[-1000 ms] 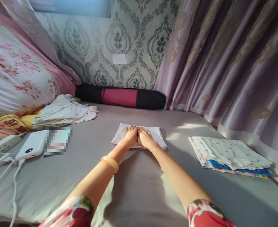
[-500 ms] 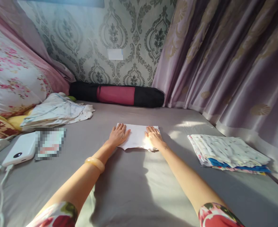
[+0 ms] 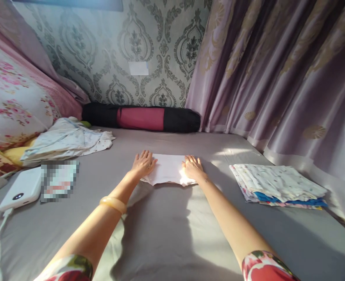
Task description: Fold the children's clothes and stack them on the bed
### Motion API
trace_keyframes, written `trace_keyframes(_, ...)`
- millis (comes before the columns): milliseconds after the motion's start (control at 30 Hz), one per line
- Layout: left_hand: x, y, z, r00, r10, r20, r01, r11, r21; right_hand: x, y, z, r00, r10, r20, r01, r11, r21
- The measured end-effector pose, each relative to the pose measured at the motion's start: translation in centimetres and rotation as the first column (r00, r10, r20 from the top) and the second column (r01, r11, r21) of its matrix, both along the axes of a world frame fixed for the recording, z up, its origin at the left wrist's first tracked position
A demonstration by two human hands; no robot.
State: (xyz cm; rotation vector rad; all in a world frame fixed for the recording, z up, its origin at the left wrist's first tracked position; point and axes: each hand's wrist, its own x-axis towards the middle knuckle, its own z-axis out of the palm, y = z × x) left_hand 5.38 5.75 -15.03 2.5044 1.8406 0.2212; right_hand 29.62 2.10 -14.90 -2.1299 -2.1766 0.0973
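Observation:
A white folded cloth (image 3: 168, 168) lies on the grey bed sheet (image 3: 157, 226) in front of me; its near edge is uneven. My left hand (image 3: 143, 162) rests palm down over its left end, fingers stretched out. On the right end, my right hand (image 3: 192, 168) also presses flat, with sunlight falling across it. Neither hand grips the cloth. Parts of both its ends are hidden under my palms. A pale bangle (image 3: 113, 203) circles my left forearm.
To the right sits a stack of folded printed cloths (image 3: 277, 183). At left are a white power bank (image 3: 21, 187) with a cable, a crumpled printed cloth (image 3: 68, 138) and a floral pillow (image 3: 14, 93). A black and red roll (image 3: 140, 118) lies along the wall.
My left hand has slid slightly outward to the left on the white cloth. My right hand stays flat at the right end. The whole view has shifted a little.

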Motion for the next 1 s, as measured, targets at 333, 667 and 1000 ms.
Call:
trace_keyframes(333,1.2,-0.5,-1.6,1.000,0.017,0.026,-0.016,1.000,-0.018,-1.4,1.1,-3.0,0.999,-0.033,0.021,0.029,0.987,0.158)
trace_keyframes(667,1.2,-0.5,-1.3,1.000,0.004,0.012,-0.004,1.000,-0.009,-1.4,1.0,-2.7,1.000,-0.029,0.004,0.028,0.986,0.162)
trace_keyframes(1000,3.9,-2.0,-1.2,0.992,-0.120,0.033,0.121,0.993,-0.009,-4.2,-0.1,-1.4,0.998,0.004,-0.063,0.002,0.995,0.101)
